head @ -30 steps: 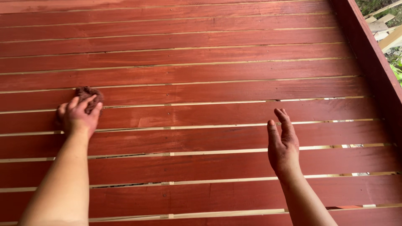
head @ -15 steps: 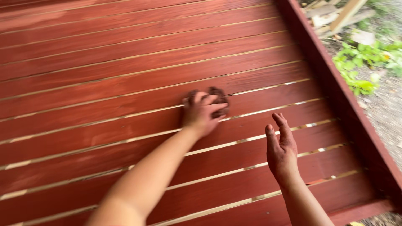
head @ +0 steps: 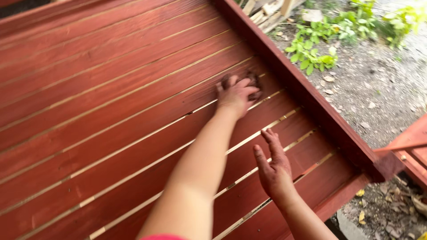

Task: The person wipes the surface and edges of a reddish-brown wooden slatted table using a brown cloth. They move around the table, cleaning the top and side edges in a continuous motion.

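A large slatted wooden panel [head: 111, 111], stained reddish brown, fills most of the head view. My left hand [head: 235, 95] reaches across it and presses a dark stained rag [head: 254, 81] onto a slat close to the panel's right frame. My right hand [head: 273, 169] hovers just above the slats nearer to me, palm turned inward, fingers straight and apart, holding nothing.
The panel's thick red frame rail [head: 311, 102] runs along the right edge to a corner [head: 387, 166]. Beyond it lie gravel ground [head: 378, 89], green plants [head: 311, 51], scrap wood [head: 267, 11] and another red wooden piece [head: 411, 151] at the right.
My left hand has swept the rag along the slats from the left side of the panel to its right frame. The view has swung right. My right hand has stayed open above the slats.
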The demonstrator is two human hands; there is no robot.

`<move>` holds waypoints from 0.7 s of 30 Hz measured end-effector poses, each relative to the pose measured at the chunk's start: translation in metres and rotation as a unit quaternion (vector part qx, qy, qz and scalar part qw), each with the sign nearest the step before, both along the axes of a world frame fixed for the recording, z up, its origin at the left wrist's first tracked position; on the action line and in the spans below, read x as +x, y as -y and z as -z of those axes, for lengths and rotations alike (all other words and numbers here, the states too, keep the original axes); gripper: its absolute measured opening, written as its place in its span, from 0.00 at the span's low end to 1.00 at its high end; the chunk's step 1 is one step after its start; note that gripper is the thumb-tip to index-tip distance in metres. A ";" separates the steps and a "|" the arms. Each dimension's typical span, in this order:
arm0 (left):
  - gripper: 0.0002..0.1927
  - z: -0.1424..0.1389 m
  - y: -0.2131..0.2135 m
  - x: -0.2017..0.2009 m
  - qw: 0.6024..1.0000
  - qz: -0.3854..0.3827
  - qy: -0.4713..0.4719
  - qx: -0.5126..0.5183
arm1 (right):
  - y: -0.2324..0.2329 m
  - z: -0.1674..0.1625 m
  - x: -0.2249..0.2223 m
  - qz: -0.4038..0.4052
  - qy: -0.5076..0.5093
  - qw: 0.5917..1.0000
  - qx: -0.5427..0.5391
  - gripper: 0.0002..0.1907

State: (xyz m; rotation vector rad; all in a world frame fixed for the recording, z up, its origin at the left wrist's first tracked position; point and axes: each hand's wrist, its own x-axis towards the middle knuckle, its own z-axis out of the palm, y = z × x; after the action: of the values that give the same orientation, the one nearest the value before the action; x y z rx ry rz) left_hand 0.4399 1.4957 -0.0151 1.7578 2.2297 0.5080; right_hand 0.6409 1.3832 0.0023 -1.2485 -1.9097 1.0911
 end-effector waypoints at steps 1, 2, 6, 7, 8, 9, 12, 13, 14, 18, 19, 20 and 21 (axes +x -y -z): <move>0.19 0.003 0.013 -0.008 1.000 0.010 0.014 -0.011 | 0.002 -0.005 -0.001 -0.001 0.003 1.000 -0.001 0.27; 0.20 0.007 0.033 -0.021 0.998 0.032 0.014 0.054 | 0.006 -0.009 -0.003 -0.003 0.005 1.000 -0.005 0.27; 0.26 0.014 0.158 -0.083 0.995 0.017 0.009 0.099 | 0.018 -0.024 -0.014 -0.004 -0.005 1.000 0.000 0.27; 0.26 0.013 0.198 -0.097 0.997 -0.031 -0.041 0.057 | 0.021 -0.027 -0.016 0.000 -0.009 1.000 -0.003 0.27; 0.29 0.011 0.241 -0.114 0.996 -0.040 -0.075 0.038 | 0.026 -0.029 -0.019 0.000 -0.011 1.000 -0.008 0.27; 0.32 0.010 0.286 -0.129 0.990 -0.078 -0.111 -0.023 | 0.029 -0.031 -0.023 0.002 -0.029 1.000 -0.006 0.27; 0.25 0.011 0.392 -0.167 0.981 -0.084 -0.175 0.012 | 0.034 -0.035 -0.030 -0.002 -0.064 0.998 -0.009 0.27; 0.27 0.012 0.414 -0.175 0.980 -0.073 -0.187 0.011 | 0.034 -0.036 -0.029 -0.008 -0.065 0.998 -0.013 0.27; 0.29 0.014 0.425 -0.180 0.978 -0.063 -0.198 0.011 | 0.031 -0.037 -0.027 -0.014 -0.065 0.998 -0.018 0.27; 0.30 0.025 0.392 -0.167 0.967 -0.012 -0.231 0.110 | 0.009 -0.038 0.000 -0.026 -0.042 0.998 -0.048 0.29; 0.29 0.024 0.372 -0.158 0.977 -0.013 -0.191 0.099 | 0.001 -0.037 0.007 -0.026 -0.046 0.998 -0.043 0.29; 0.27 0.022 0.344 -0.147 0.984 -0.013 -0.151 0.088 | -0.007 -0.035 0.014 -0.026 -0.051 0.998 -0.037 0.28; 0.25 0.023 0.314 -0.129 0.983 -0.006 -0.162 0.084 | -0.013 -0.034 0.022 -0.026 -0.048 0.998 -0.038 0.29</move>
State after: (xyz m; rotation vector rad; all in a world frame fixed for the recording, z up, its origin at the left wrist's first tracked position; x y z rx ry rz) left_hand 0.3113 1.1819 -0.0376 2.0401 2.4780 0.4521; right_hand 0.6629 1.3966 0.0361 -1.1704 -1.8542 1.2391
